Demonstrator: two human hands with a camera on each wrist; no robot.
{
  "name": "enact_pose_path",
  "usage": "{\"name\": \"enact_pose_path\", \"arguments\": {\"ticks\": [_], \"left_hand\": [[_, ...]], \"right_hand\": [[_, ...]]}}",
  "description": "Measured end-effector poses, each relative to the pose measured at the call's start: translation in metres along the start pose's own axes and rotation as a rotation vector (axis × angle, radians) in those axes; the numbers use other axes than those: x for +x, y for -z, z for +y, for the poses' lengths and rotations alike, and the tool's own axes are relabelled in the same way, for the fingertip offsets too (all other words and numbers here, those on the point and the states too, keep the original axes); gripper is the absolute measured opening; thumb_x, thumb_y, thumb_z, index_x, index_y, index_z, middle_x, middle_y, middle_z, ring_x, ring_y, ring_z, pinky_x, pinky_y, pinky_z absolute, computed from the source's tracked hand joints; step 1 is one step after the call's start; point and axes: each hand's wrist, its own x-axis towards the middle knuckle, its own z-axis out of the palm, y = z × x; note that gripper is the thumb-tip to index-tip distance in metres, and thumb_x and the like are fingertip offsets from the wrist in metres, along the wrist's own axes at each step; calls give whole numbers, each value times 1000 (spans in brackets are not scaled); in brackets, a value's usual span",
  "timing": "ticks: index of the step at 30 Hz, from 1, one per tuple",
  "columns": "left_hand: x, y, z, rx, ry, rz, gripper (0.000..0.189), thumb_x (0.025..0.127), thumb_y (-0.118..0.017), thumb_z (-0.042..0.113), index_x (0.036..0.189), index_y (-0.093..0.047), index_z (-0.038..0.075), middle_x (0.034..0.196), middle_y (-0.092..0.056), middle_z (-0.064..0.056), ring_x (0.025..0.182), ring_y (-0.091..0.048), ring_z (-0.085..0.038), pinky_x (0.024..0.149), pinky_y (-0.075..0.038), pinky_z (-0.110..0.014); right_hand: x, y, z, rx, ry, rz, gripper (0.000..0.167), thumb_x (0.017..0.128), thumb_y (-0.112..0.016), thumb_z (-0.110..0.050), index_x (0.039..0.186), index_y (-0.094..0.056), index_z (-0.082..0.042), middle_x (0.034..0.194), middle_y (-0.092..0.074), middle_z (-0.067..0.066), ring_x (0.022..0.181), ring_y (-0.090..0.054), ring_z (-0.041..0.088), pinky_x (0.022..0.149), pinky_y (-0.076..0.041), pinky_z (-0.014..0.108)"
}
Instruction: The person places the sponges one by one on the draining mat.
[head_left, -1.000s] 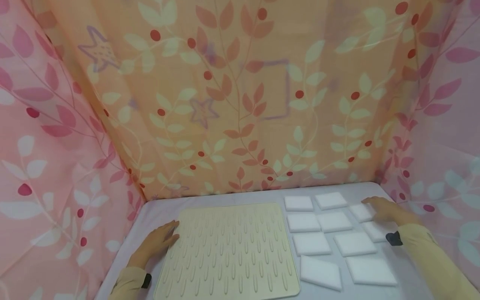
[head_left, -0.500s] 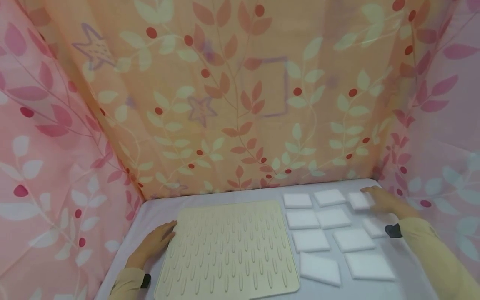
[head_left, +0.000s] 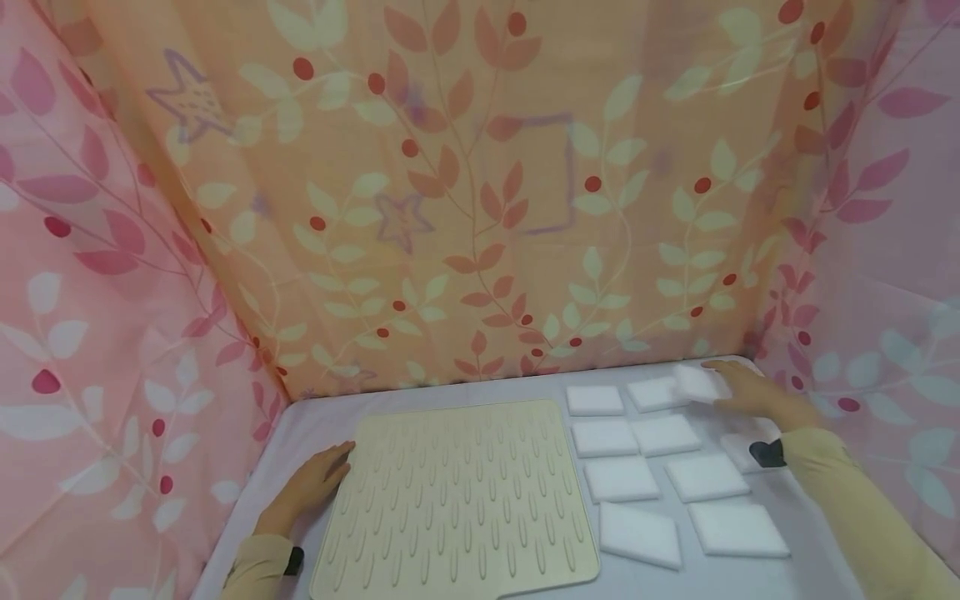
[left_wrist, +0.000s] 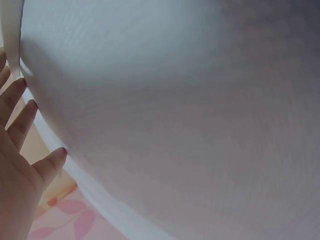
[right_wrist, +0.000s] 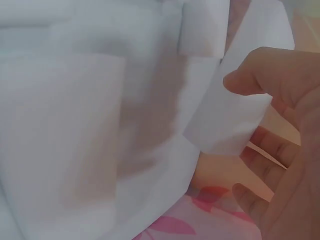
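Note:
In the head view my right hand [head_left: 761, 398] pinches a flat white sponge [head_left: 699, 383] at the back right, raised over the neighbouring pieces. The right wrist view shows the thumb lying on the face of that sponge [right_wrist: 225, 127], with fingers behind it. My left hand [head_left: 311, 483] rests at the left edge of a beige ridged mat [head_left: 457, 500]. In the left wrist view its fingers [left_wrist: 21, 127] are spread and fairly straight, gripping nothing. Several more white sponges [head_left: 621, 479] lie flat in loose rows right of the mat; one [head_left: 738, 450] is partly hidden by my right wrist.
A white cloth covers the table [head_left: 757, 575]. An orange leaf-patterned curtain [head_left: 465, 208] hangs along the back edge, and pink patterned curtains [head_left: 90, 350] close in both sides.
My right hand has lifted a sponge from the back of the right-hand group and moved it left, towards the neighbouring sponge. My left hand has stayed by the mat.

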Motion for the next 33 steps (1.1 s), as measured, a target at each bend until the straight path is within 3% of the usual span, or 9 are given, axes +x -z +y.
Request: {"name": "enact_pose_path", "arguments": {"ticks": [4,7,12,16,23,33], "left_hand": [[-2,-4,-5,-8,-89,79,38,90,-57,15,124,-55,-1,116,-61,-25,106,-56,-45,93,-39,-53],[-3,-5,-6,-8,-120,115,38,90,-58,15,123,-55,-1,114,-61,-25,104,-56,-46,91,-40,-53],[-2,-1,-1,-6,-49,59,39,86,-60,6,123,-55,-5,117,-59,-27,107,-53,-50,90,-38,-59],[-1,1,3,-2,1,21,39,87,-60,7,124,-54,-4,120,-59,-25,110,-52,-49,91,-37,-60],[-2,1,3,-10,6,16,39,87,-60,6,124,-54,-5,120,-58,-26,110,-51,-50,91,-36,-61],[0,2,5,-61,61,-27,40,90,-57,8,128,-52,-4,126,-54,-26,116,-47,-49,94,-32,-64]], "right_hand": [[3,-1,-4,-10,18,13,63,71,-76,-19,122,-50,7,119,-53,29,112,-43,46,93,-31,61],[6,-1,-10,9,16,1,64,73,-75,-20,124,-48,7,123,-51,29,114,-42,47,94,-31,62],[10,-3,-19,54,-14,-23,67,75,-74,-23,129,-45,5,129,-47,30,120,-39,47,96,-30,63],[15,-6,-25,21,-7,-19,66,76,-74,-25,129,-47,3,129,-47,29,118,-42,46,94,-34,62],[23,-7,-41,-10,30,-11,61,75,-73,-19,127,-49,2,125,-49,30,113,-46,47,91,-36,62],[39,-5,-66,-4,26,-12,58,76,-72,-18,127,-50,1,124,-50,30,111,-48,47,91,-37,61]]}}
